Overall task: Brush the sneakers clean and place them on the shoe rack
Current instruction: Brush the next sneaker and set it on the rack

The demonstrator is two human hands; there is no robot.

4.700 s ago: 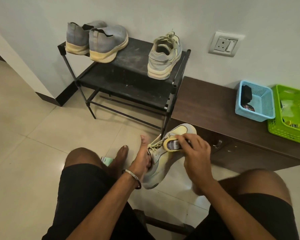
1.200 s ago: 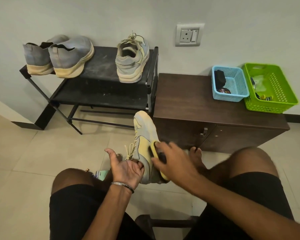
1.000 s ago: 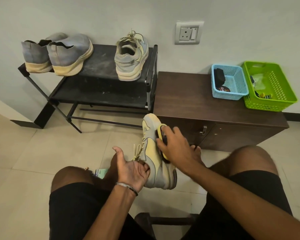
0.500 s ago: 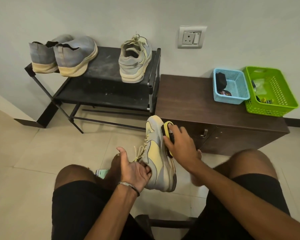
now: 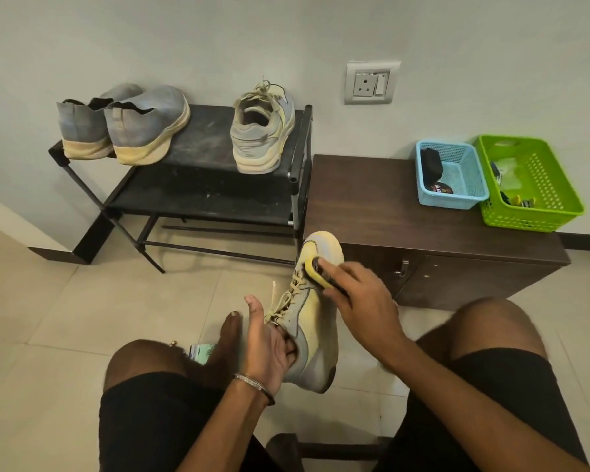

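A grey and yellow sneaker [image 5: 315,321] is held toe-up between my knees. My left hand [image 5: 264,345] holds it with fingers tucked into its opening, thumb raised. My right hand [image 5: 358,298] grips a yellow-edged brush [image 5: 315,272] pressed against the sneaker's upper near the toe. Its matching sneaker [image 5: 261,131] stands on the top shelf of the black shoe rack [image 5: 205,185]. A pair of grey knit sneakers [image 5: 126,122] sits at the rack's left end.
A dark wooden cabinet [image 5: 389,212] stands right of the rack, bearing a blue basket [image 5: 452,175] and a green basket [image 5: 528,183]. A wall socket [image 5: 372,82] is above. A small green object [image 5: 203,352] lies on the tiled floor by my left foot.
The brush has moved up the sneaker from its side toward the toe. My left hand keeps holding the sneaker's opening. The view shifted slightly.
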